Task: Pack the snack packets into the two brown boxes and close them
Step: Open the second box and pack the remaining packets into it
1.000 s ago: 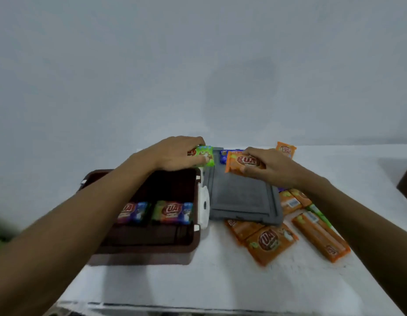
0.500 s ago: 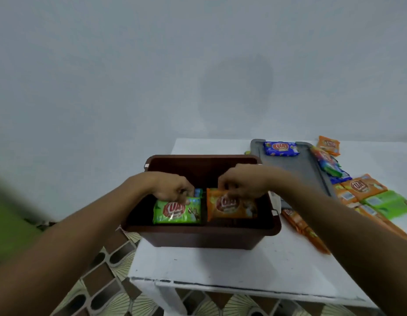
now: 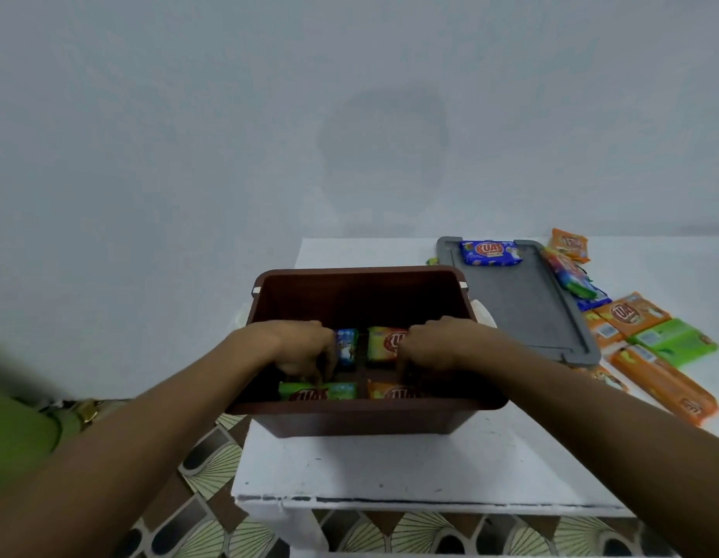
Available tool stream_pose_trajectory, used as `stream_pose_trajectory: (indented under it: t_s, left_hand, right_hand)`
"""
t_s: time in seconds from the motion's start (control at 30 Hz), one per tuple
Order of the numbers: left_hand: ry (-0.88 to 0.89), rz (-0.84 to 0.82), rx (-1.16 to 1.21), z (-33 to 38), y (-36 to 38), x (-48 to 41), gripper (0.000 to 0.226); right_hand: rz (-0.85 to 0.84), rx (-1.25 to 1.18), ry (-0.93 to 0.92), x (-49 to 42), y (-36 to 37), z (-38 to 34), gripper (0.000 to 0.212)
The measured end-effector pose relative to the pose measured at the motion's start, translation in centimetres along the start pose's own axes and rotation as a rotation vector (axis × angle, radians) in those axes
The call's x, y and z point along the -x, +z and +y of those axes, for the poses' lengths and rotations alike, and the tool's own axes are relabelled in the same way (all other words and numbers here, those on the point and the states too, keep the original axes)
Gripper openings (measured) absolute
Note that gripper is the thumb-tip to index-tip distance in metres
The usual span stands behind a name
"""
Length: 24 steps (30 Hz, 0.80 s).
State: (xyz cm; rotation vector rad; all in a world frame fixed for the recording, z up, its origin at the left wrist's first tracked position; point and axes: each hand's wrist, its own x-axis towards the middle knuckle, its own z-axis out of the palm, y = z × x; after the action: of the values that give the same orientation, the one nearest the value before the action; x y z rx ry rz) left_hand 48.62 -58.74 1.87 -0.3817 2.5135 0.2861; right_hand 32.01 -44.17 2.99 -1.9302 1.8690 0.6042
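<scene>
Reaching down into the box (image 3: 361, 420), both hands hide their own fingertips. The left hand (image 3: 305, 346) curls over the green packet (image 3: 315, 390) and the right hand (image 3: 434, 344) over the orange packet (image 3: 394, 392), but whether either pinches its packet or only touches it cannot be told. The box's near wall cuts off the lower part of those two packets. Behind them lie a blue packet (image 3: 347, 346) and a yellow packet (image 3: 384, 342), each partly covered by a hand, so four packets show inside. One brown box is in view, open, on the white table (image 3: 390, 465). Just right of it lies one grey lid (image 3: 518, 308), with a second blue packet (image 3: 490, 252) on its far end. Loose packets (image 3: 631, 312), orange, green and multicoloured, overlap right of the lid; blur makes their count unclear. Tiled floor (image 3: 212, 477) shows below the table
</scene>
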Motion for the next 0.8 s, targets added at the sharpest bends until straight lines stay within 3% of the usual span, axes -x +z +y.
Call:
stream_pose_trajectory:
  t_s: [0.13, 0.23, 0.33, 0.53, 0.63, 0.8]
  left_hand:
    - [0.012, -0.027, 0.005, -0.3, -0.1, -0.2, 0.023]
    - [0.026, 0.027, 0.001, -0.3, -0.5, -0.2, 0.021]
    - [0.067, 0.190, -0.010, -0.2, -1.5, -0.6, 0.016]
    - [0.224, 0.686, 0.079, 2.7, -4.8, -2.3, 0.010]
    - [0.256, 0.800, 0.084, 4.8, -6.0, -4.4, 0.011]
    - [0.312, 0.885, 0.047, 9.0, -8.9, -8.7, 0.015]
  right_hand:
    - [-0.032, 0.059, 0.000, 0.3, -0.9, 0.2, 0.028]
    - [0.041, 0.149, 0.027, 0.7, -1.8, 0.9, 0.028]
    - [0.154, 0.127, 0.013, 1.9, -3.0, 2.8, 0.024]
    - [0.603, -0.282, -0.028, 4.7, -2.0, 9.7, 0.020]
    - [0.717, -0.382, 0.119, 5.8, 0.9, 14.7, 0.020]
    - [0.681, -0.471, 0.405, 7.8, 6.4, 21.3, 0.016]
